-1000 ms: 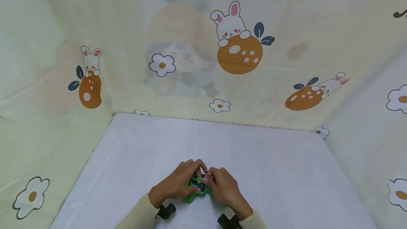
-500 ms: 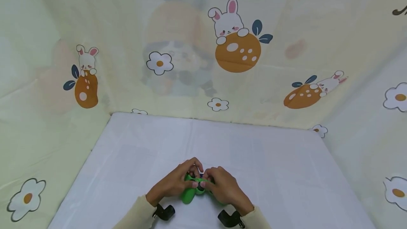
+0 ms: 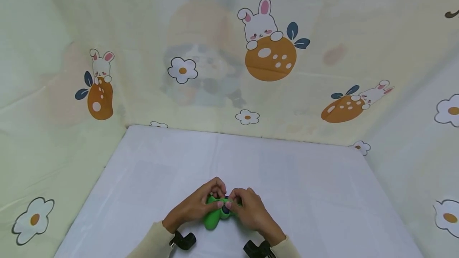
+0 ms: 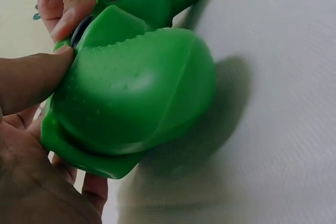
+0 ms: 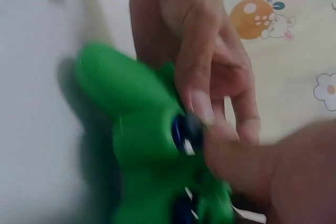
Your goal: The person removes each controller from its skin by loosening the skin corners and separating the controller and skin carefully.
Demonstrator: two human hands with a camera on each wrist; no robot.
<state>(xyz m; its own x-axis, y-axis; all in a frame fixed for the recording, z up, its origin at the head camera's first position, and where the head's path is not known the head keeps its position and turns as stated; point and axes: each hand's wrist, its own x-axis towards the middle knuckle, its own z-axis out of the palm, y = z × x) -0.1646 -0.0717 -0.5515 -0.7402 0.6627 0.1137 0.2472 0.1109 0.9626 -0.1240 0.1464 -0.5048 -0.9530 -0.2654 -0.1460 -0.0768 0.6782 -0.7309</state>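
Observation:
A game controller with dark blue parts sits inside a stretchy green silicone cover, low over the white tabletop. Its rounded left grip points toward the person in the head view. My left hand holds the cover's left side, thumb on the front face and fingers bent behind the far edge. My right hand grips the right side, its thumb beside a dark thumbstick. Both thumbs nearly meet near the middle. The right grip is mostly hidden by the right hand, and the right wrist view is blurred.
The white table spreads around both hands. Pale curtains printed with rabbits and flowers stand along its back and sides. A black wrist camera sits below the left hand, another black camera below the right.
Green cover now lies over more of the controller's front, where more blue showed before. Both thumbs have come together near the thumbstick, and the left grip shows more fully.

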